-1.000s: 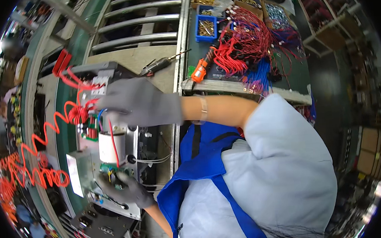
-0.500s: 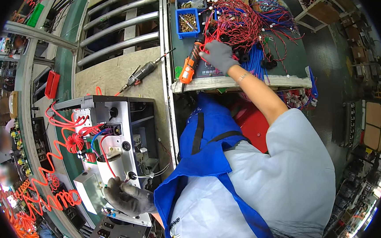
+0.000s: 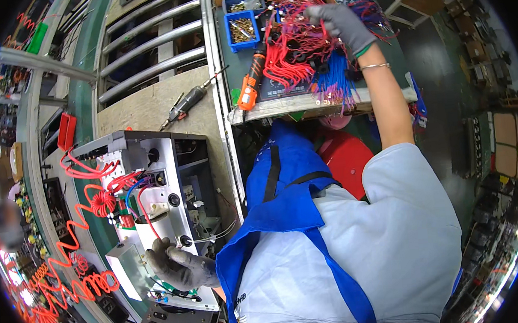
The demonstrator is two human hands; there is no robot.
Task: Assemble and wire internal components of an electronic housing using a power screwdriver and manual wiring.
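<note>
My left hand (image 3: pixel 181 266), in a grey glove, is closed at the front of a metal-framed electrical unit (image 3: pixel 164 203). A red wire (image 3: pixel 145 212) runs past a white cylinder (image 3: pixel 151 228) down to its fingertips and appears pinched there. My right hand (image 3: pixel 341 25), also gloved in grey, is stretched out over a heap of red and purple wires (image 3: pixel 306 41) on the bench. Its fingers are curled in among the wires; what they hold, if anything, is hidden. Blue wires (image 3: pixel 336 79) lie just nearer than that hand.
An orange-and-black power tool (image 3: pixel 252 81) lies left of the wires, beside a blue bin of brass-coloured fasteners (image 3: pixel 241 30). A dark screwdriver-like power tool (image 3: pixel 187 102) rests behind the unit. Red coiled hoses (image 3: pixel 78 288) hang at left. A red stool (image 3: pixel 349 161) stands under the bench edge.
My right hand has moved from the near left side of the red wires to the right and farther over the heap. My left hand stays by the unit's white cylinder. The view has shifted slightly.
</note>
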